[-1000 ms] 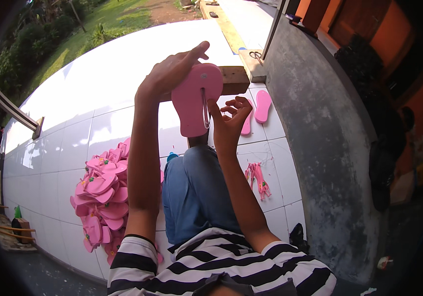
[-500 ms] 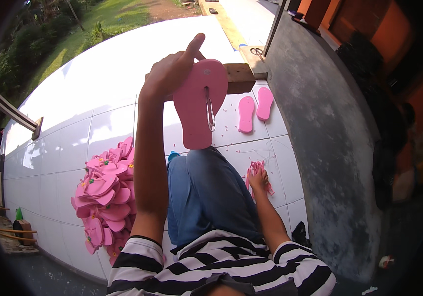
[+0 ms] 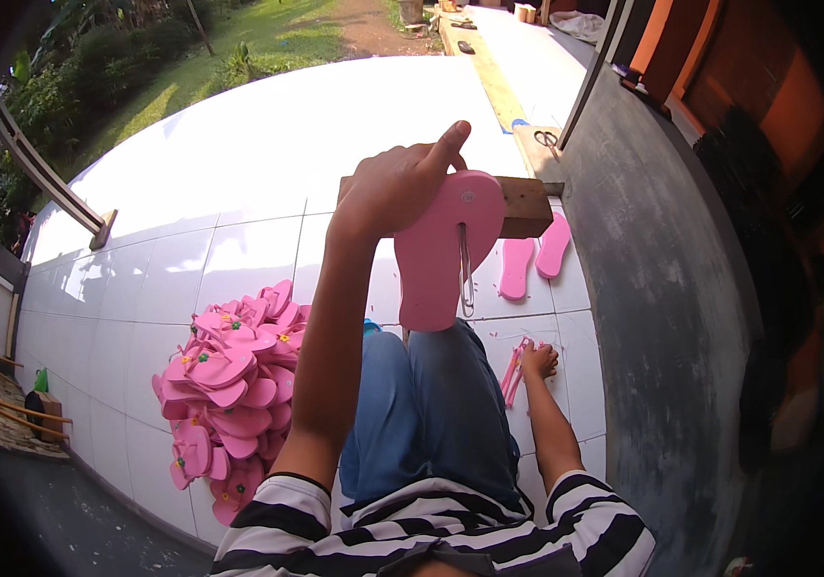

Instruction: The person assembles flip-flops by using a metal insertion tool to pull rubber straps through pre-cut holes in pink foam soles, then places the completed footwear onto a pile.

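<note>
My left hand [image 3: 397,188] grips a pink flip-flop sole [image 3: 429,269] by its upper left edge, thumb pointing up. The sole leans upright against a wooden beam [image 3: 527,207] above my knees. Through a hole in it sticks a thin, looped metal wire tool [image 3: 467,279], hanging down the sole's face. Lower down on the right, my right hand [image 3: 540,361] is closed on pink flip-flop straps [image 3: 512,377], which trail out to its left near the tiled floor. How many straps it holds is hidden.
A big heap of pink flip-flops [image 3: 234,370] with small flower ornaments lies left of my legs. Two loose pink soles [image 3: 516,269] lie beyond the beam at right. Scissors [image 3: 546,139] rest near the grey wall [image 3: 647,288], which bounds the right side.
The view has shifted, so the scene sits lower and further right. My right hand has moved from over the strap bundle, with straps now trailing to its left. The left hand keeps its hold.
</note>
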A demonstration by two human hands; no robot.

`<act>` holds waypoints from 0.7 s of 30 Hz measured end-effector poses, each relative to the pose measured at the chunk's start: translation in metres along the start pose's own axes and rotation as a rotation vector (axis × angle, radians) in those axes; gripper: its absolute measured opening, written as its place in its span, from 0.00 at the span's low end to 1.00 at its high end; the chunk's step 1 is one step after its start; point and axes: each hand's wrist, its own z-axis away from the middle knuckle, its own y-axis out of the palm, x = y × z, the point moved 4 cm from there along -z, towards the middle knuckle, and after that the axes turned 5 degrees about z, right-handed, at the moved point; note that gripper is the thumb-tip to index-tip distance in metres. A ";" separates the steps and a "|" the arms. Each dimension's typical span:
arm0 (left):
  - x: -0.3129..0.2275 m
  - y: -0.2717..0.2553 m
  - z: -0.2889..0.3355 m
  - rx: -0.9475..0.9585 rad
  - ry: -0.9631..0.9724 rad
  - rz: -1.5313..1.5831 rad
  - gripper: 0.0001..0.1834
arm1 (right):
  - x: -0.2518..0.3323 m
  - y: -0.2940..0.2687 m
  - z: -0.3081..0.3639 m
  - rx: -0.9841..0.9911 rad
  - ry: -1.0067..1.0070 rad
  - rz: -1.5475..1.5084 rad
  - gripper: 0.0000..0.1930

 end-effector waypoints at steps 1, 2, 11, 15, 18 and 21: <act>-0.003 -0.002 0.000 0.008 0.012 -0.009 0.41 | 0.007 -0.001 -0.007 -0.002 0.044 -0.002 0.27; -0.007 -0.002 0.001 0.019 0.025 -0.013 0.41 | 0.010 -0.001 -0.015 -0.012 0.090 -0.008 0.27; -0.002 -0.003 0.002 0.019 0.035 -0.013 0.40 | 0.050 0.021 -0.072 -0.339 0.116 -0.084 0.33; -0.015 0.006 -0.010 -0.007 0.267 -0.059 0.20 | 0.018 0.038 -0.203 -0.181 0.190 -0.593 0.37; 0.003 -0.001 0.006 -0.012 0.147 -0.123 0.20 | 0.086 0.069 -0.167 0.282 0.519 -1.296 0.39; -0.009 -0.004 0.004 0.008 -0.040 0.024 0.43 | 0.099 0.059 -0.182 0.463 0.604 -1.508 0.42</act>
